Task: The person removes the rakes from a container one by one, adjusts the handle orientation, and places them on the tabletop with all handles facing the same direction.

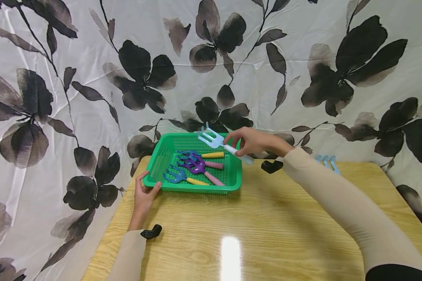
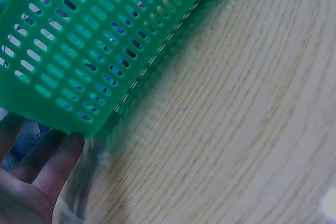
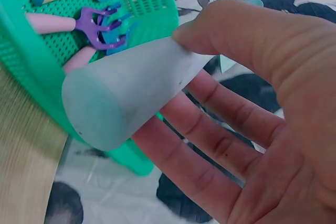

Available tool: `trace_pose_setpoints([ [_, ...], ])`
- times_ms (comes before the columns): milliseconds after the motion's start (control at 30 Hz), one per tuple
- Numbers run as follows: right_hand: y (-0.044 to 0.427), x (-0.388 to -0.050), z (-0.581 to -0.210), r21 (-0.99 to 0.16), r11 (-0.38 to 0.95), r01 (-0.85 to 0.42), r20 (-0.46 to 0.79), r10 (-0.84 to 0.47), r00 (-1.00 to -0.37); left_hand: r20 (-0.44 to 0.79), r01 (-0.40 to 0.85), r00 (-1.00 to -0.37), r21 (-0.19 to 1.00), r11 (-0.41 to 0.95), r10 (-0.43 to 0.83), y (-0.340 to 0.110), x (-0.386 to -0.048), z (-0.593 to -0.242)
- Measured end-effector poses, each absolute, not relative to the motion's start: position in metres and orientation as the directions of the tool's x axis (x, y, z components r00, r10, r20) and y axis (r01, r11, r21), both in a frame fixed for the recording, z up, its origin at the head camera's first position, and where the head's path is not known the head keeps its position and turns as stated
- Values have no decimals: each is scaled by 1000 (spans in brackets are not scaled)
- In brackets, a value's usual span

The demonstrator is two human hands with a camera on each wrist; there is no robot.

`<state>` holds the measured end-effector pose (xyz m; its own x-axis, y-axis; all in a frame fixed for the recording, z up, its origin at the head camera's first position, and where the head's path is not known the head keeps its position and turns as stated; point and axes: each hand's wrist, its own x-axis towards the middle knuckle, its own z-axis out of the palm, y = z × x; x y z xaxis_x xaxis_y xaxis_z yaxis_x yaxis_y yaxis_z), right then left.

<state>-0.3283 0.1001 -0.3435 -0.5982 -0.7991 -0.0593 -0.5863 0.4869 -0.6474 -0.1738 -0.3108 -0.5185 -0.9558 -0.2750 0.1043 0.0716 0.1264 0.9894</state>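
A pale cloth with dark printed flowers (image 1: pixel 288 21) is hanging behind a wood-grained table (image 1: pixel 267 230), whose top is reflecting a bright patch of light.

The light blue fork (image 1: pixel 213 141) is hovering over the back right part of the green basket (image 1: pixel 193 188), its tines pointing inward and its pale handle reaching out past the right-hand rim. The right hand (image 1: pixel 252 141) is grasping that handle, thumb on one side and fingers supporting it from the other. The left hand (image 1: pixel 143 200) is gripping the basket's near left corner between thumb and fingers.

Inside the basket, a blue fork with a yellow handle (image 1: pixel 177 177) is lying nearest the front, a purple fork (image 1: pixel 198 168) with a pink handle is resting beside it, and more handles, one pink (image 1: pixel 214 165) and one yellow (image 1: pixel 213 155), are showing towards the back. Farther right, blue tines (image 1: pixel 328 163) are peeking out from behind the right sleeve (image 1: pixel 332 195).

For good handling, the right hand is probably best served by a light, level hold, with the tines staying clear of the rim and of the crowded forks below. The corner grip is likely helping too: firm pressure there, without tipping, should stop the basket sliding.
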Motion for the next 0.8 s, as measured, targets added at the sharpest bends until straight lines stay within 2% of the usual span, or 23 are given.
trace_pose_setpoints([
  [200,142,-319,-351,-678,476,-560,2,-760,-650,121,85,-950,987,133,-288,-316,-182,-538],
  [433,191,-308,-373,-731,438,-523,81,-706,-704,136,97,-945,985,141,-299,-315,-181,-541],
  [600,226,-297,-395,-747,474,-466,73,-638,-766,108,83,-952,992,99,-286,-312,-178,-531],
  [800,260,-282,-424,-735,526,-427,85,-554,-828,121,86,-949,988,129,-292,-314,-178,-531],
])
